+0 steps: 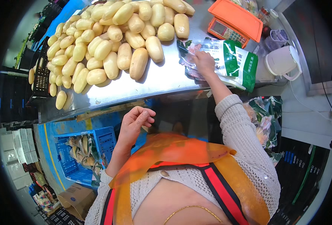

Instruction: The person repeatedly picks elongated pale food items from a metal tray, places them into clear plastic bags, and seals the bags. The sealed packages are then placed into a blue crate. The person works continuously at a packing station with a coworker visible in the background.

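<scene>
My right hand (204, 64) rests on a stack of printed plastic bags (230, 60) with green ends, which lies flat on the metal table (166, 80). Its fingers are at the top bag's left part; whether they pinch the film cannot be told. My left hand (137, 121) hovers in front of the table's edge with its fingers curled, and no object shows in it. Peeled lotus root segments (104, 50) lie heaped over the left and middle of the table. The nearest ones are a short way left of the bags.
An orange weighing scale (233, 24) stands behind the bags, with a white electric kettle (282, 61) to the right. A black crate (41, 70) borders the heap. Below left, a blue crate (102, 144) holds filled bags; more filled bags (262, 121) sit below right.
</scene>
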`<state>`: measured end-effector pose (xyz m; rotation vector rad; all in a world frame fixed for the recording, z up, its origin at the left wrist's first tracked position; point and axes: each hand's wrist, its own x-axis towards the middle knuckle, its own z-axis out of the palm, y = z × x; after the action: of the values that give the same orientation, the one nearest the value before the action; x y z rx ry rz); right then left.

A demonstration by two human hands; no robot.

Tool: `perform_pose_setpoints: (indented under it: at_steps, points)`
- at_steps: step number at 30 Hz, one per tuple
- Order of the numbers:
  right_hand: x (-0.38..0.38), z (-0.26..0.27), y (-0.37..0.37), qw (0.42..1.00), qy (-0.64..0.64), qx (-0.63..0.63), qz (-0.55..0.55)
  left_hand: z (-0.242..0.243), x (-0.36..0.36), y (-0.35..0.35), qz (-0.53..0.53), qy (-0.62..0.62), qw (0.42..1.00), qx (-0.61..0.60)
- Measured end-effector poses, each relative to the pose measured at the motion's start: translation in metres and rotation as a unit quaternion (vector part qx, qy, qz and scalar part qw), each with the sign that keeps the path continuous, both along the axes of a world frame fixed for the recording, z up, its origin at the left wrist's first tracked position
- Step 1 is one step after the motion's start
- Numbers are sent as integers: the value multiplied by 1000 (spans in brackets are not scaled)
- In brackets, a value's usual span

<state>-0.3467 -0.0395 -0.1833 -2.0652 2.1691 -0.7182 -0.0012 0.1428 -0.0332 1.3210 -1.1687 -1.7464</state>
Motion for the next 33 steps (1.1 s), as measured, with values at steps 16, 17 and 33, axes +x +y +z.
perform_pose_setpoints:
  at_steps: [16,17,33]
  points:
    - [-7,143,24,976,-139,-153,71,-5,47,-100,-24,-148,935,-323]
    - [16,174,27,977,-104,-136,126,3,54,-114,31,-192,873,-447]
    - [327,245,-41,874,-303,-19,381,87,328,-125,245,-254,886,-301]
